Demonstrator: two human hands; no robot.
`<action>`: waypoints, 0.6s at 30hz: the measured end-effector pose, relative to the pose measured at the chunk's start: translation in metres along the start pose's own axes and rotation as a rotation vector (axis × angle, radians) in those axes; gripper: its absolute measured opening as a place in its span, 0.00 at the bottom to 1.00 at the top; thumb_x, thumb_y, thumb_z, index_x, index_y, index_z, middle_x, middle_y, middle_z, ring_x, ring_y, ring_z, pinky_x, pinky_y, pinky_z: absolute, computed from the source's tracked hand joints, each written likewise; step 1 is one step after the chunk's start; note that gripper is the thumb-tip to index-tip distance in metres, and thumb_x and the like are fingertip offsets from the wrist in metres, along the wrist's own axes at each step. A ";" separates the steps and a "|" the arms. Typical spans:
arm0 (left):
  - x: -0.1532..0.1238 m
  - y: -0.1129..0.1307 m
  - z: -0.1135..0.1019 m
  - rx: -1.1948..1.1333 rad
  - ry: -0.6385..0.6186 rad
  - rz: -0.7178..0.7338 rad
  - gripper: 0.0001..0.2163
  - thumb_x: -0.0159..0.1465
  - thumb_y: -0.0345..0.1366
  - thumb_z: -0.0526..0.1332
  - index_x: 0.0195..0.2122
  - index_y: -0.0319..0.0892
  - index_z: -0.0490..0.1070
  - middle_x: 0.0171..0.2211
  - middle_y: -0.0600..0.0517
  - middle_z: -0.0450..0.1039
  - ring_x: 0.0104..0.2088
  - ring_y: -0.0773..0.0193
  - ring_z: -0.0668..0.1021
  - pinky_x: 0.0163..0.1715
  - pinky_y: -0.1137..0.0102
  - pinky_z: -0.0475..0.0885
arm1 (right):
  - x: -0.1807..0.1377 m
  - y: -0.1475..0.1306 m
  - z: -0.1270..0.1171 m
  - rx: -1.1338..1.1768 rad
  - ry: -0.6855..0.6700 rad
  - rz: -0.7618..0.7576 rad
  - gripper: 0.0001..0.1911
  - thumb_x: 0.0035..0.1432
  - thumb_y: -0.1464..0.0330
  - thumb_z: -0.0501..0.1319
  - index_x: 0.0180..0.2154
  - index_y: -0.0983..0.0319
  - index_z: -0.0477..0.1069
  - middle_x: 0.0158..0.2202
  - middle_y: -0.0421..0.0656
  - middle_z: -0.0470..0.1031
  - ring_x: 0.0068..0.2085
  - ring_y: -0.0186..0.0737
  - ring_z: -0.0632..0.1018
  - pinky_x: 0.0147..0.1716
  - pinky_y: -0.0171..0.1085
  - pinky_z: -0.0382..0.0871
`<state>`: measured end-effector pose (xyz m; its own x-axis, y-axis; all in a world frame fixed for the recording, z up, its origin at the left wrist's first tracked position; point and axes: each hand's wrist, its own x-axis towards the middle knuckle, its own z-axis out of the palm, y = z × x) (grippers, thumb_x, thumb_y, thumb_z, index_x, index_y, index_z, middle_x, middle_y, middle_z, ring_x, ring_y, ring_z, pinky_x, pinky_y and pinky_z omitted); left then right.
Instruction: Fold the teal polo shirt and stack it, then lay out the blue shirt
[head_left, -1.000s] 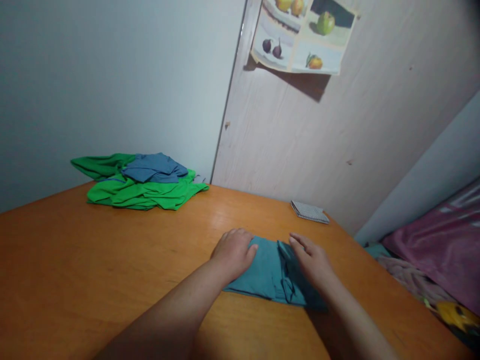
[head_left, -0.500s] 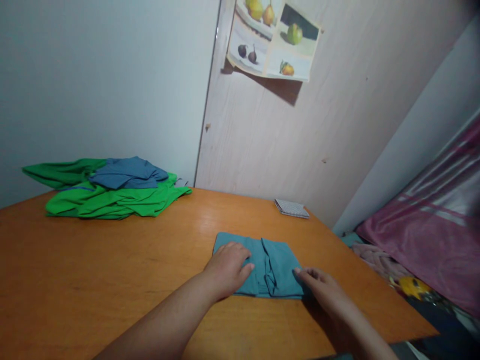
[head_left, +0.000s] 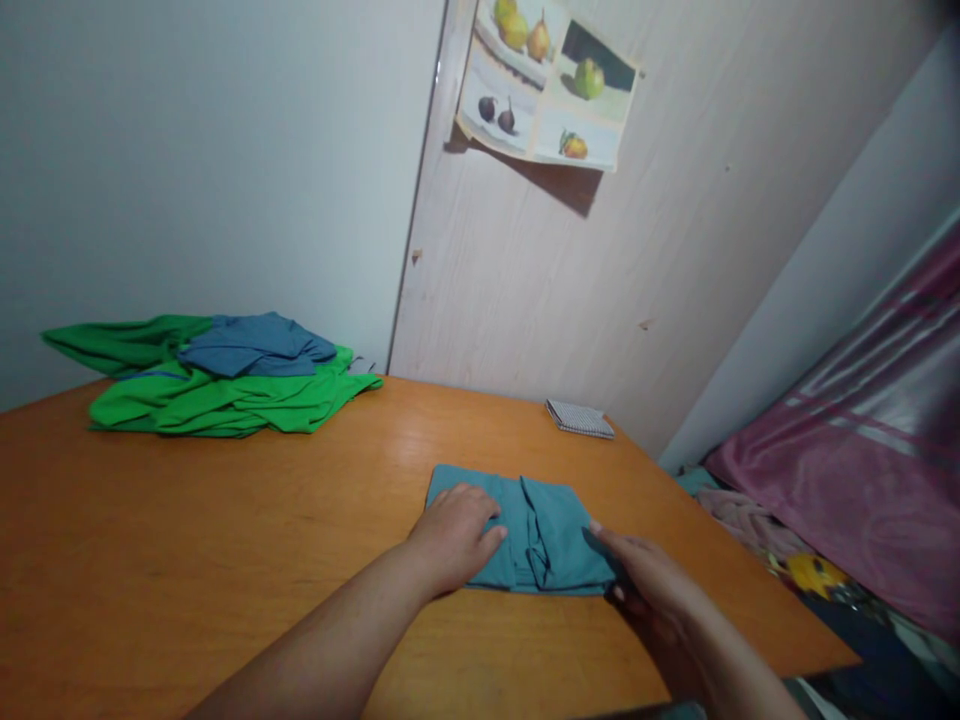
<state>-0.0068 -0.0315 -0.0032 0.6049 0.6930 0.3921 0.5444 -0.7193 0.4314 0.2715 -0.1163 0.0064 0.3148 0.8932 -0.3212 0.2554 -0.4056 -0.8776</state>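
Note:
A folded teal cloth (head_left: 544, 515) lies on the orange wooden table (head_left: 187, 540), right of centre. My left hand (head_left: 450, 535) rests flat on the cloth's left part, fingers stretched out. My right hand (head_left: 649, 580) is at the cloth's near right corner, with the fingertips on or under its edge; I cannot make out whether it pinches the fabric.
A heap of green clothes (head_left: 210, 400) with a blue garment (head_left: 251, 345) on top lies at the table's far left by the wall. A small checked folded cloth (head_left: 580, 419) sits at the far right edge. A bed with a purple cover (head_left: 847, 480) stands to the right.
My right hand slid from the top of the teal cloth down to its near right corner. The view swung right and then steadied. My left hand stays on the cloth.

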 end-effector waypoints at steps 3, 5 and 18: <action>0.000 -0.001 0.002 0.006 0.008 0.005 0.10 0.65 0.41 0.60 0.43 0.44 0.76 0.42 0.46 0.76 0.46 0.51 0.75 0.47 0.58 0.69 | 0.004 -0.005 0.000 0.009 -0.101 0.059 0.28 0.54 0.42 0.60 0.21 0.59 0.63 0.14 0.37 0.65 0.14 0.27 0.59 0.13 0.29 0.44; 0.000 -0.002 0.003 0.016 0.008 0.009 0.10 0.66 0.42 0.60 0.43 0.44 0.76 0.42 0.47 0.76 0.46 0.51 0.75 0.47 0.59 0.69 | 0.009 -0.008 0.000 -0.012 -0.119 0.036 0.26 0.52 0.45 0.63 0.20 0.59 0.62 0.13 0.34 0.61 0.13 0.27 0.58 0.12 0.29 0.44; 0.001 0.000 -0.002 -0.125 -0.003 -0.002 0.12 0.64 0.43 0.61 0.45 0.48 0.79 0.45 0.49 0.80 0.48 0.51 0.76 0.50 0.57 0.69 | -0.003 -0.019 0.024 -0.019 0.122 -0.308 0.17 0.44 0.56 0.66 0.33 0.58 0.67 0.26 0.38 0.73 0.26 0.38 0.73 0.25 0.35 0.67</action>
<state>-0.0072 -0.0309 -0.0007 0.6062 0.6938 0.3888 0.4685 -0.7065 0.5304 0.2434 -0.1069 0.0157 0.3273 0.9449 0.0046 0.3725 -0.1245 -0.9196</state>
